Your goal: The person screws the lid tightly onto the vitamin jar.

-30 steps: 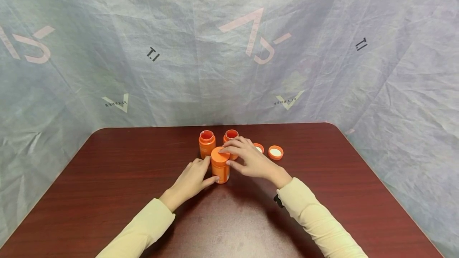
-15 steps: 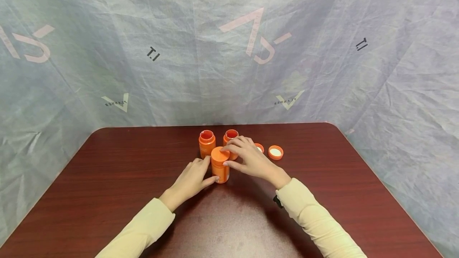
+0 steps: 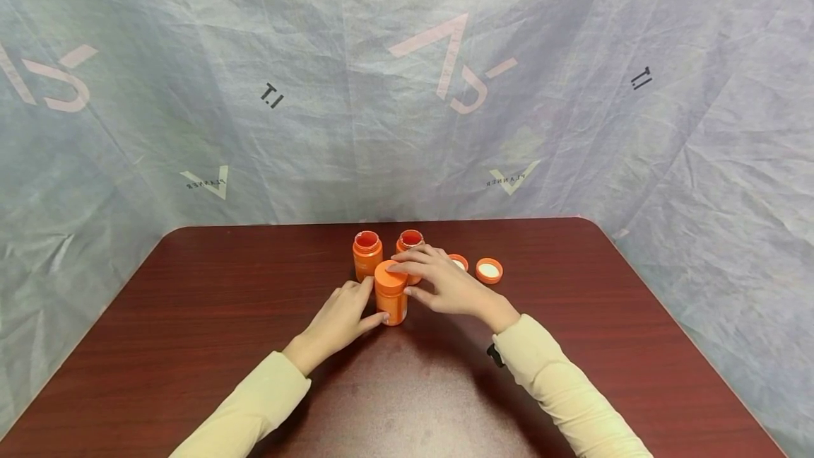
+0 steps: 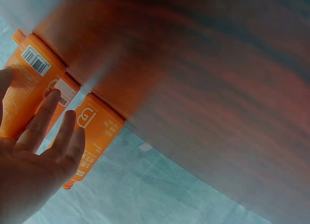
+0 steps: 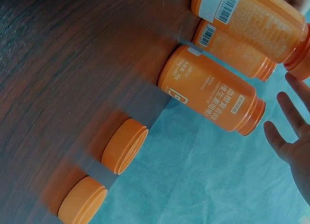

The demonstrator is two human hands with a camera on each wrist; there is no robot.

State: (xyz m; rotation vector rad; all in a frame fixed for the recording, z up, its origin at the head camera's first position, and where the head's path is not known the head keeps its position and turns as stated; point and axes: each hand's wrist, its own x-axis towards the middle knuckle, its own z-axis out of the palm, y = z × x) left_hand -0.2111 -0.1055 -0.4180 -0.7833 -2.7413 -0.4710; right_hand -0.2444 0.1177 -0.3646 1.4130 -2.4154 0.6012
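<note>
Slippage looks the likeliest trouble: too loose a left hand (image 3: 337, 320), and the bottle (image 3: 394, 306) could turn or bump the open bottles (image 3: 367, 260) just behind. It stands upright between left thumb and fingers, gripped; the right hand (image 3: 451, 287) pinches its lid (image 3: 385, 281).

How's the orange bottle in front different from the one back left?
The front bottle has a lid on top; the back-left bottle is uncapped, showing its open mouth. The front bottle stands nearer the head camera, the back-left bottle farther off. Both are orange and upright on the table.
</note>
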